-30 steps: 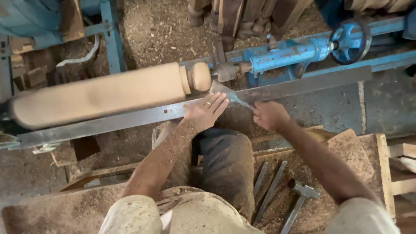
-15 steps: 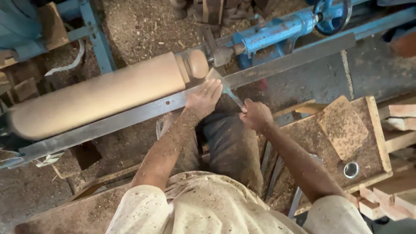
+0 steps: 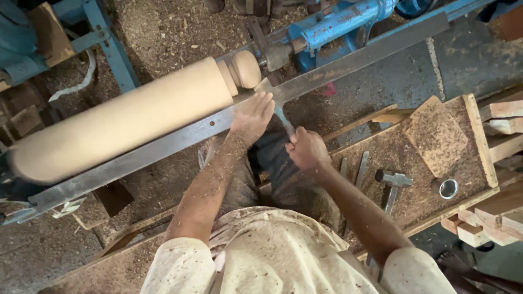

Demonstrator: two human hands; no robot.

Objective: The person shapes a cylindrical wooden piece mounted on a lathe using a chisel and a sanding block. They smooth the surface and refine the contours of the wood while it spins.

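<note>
Both hands work at the wood lathe. Left hand (image 3: 253, 113) lies flat with its fingers spread on the long metal rail (image 3: 163, 142), pressing down on the front of a chisel (image 3: 282, 115). Right hand (image 3: 306, 149) is closed tight around the chisel's handle, at about 4 o'clock from the left hand. The chisel points up to 11 o'clock, toward the round knob (image 3: 246, 68) at the end of the big wooden log (image 3: 120, 117).

The log sits on the lathe, just above the rail, and runs from 8 o'clock up to 1 o'clock. Its long body already looks smooth and round. A knob and a thin neck are already cut at its right end. It looks like the shaping of that end is the part in hand now, and it seems not finished, since the chisel is at the wood.

The log looks blurry, so it may be spinning. The chisel tip is hard to see where it meets the wood. The left end of the log is cut off. A hammer (image 3: 393, 182) and a small metal cup (image 3: 448, 188) lie on the dusty tabletop (image 3: 436, 136) at 3 o'clock. The person's legs are mostly hidden.
</note>
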